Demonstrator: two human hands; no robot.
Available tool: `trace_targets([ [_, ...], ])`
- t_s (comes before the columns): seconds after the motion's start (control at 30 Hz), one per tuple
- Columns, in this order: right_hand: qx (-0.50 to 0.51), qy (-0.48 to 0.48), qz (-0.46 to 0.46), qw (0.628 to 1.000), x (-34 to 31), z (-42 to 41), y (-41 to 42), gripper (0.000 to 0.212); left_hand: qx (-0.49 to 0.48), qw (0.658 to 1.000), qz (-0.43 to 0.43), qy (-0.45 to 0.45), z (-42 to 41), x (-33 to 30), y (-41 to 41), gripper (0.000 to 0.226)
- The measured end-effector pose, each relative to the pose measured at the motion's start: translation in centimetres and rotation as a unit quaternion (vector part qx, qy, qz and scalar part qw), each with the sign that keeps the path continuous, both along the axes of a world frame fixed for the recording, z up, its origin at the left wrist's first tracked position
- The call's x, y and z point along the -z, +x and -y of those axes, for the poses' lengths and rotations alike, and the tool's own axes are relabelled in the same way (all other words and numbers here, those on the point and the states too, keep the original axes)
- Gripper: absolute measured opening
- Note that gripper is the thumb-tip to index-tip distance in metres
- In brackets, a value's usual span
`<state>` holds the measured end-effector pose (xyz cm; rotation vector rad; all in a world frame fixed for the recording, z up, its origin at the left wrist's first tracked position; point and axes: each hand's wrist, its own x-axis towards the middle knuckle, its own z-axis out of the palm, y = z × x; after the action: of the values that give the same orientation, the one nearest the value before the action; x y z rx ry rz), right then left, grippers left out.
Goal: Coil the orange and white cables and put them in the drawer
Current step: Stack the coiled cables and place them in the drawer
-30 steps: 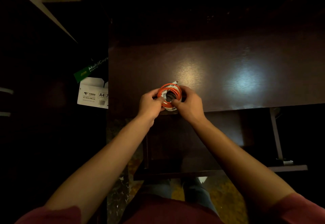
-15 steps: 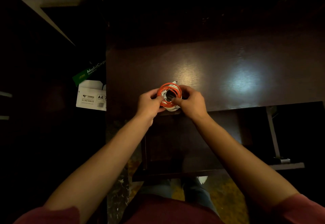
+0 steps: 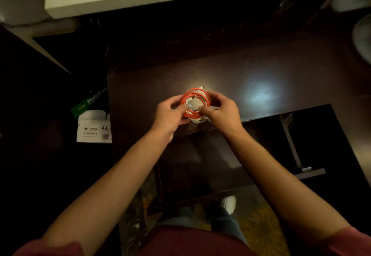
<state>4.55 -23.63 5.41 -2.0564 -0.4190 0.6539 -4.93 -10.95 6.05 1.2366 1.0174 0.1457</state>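
The light, springy coil of orange and white cables (image 3: 195, 104) is pinched at opposite edges by the left hand (image 3: 170, 115) and right hand (image 3: 222, 113), best held across all loops.

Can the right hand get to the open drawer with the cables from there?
Probably yes. The right hand pinches the coiled cables just above the open drawer, and nothing visible blocks the way down.

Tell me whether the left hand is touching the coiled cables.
Touching. The head view shows the left hand pinching the coiled cables at their left side.
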Motion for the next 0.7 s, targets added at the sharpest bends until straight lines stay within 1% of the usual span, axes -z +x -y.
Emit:
trace_targets([
  [0.33, 0.057, 0.005, 0.061, 0.996, -4.1, 5.0, -1.8, 0.055, 0.078, 0.996, 0.046, 0.011, 3.2, -3.7, -0.3, 0.033],
  [0.43, 0.067, 0.006, 0.074, 0.995, -5.0, 6.8, -2.9, 0.055, 0.085, 0.994, 0.061, 0.007, 4.9, -4.7, -1.0, 0.032],
  [0.53, 0.076, 0.006, 0.078, 0.994, -5.7, 9.0, -3.9, 0.057, 0.093, 0.993, 0.072, -0.004, 7.0, -5.4, -2.0, 0.03],
  [0.7, 0.076, 0.018, 0.066, 0.995, -6.1, 13.2, -5.7, 0.058, 0.1, 0.992, 0.071, 0.015, 11.0, -6.1, -3.9, 0.027],
])
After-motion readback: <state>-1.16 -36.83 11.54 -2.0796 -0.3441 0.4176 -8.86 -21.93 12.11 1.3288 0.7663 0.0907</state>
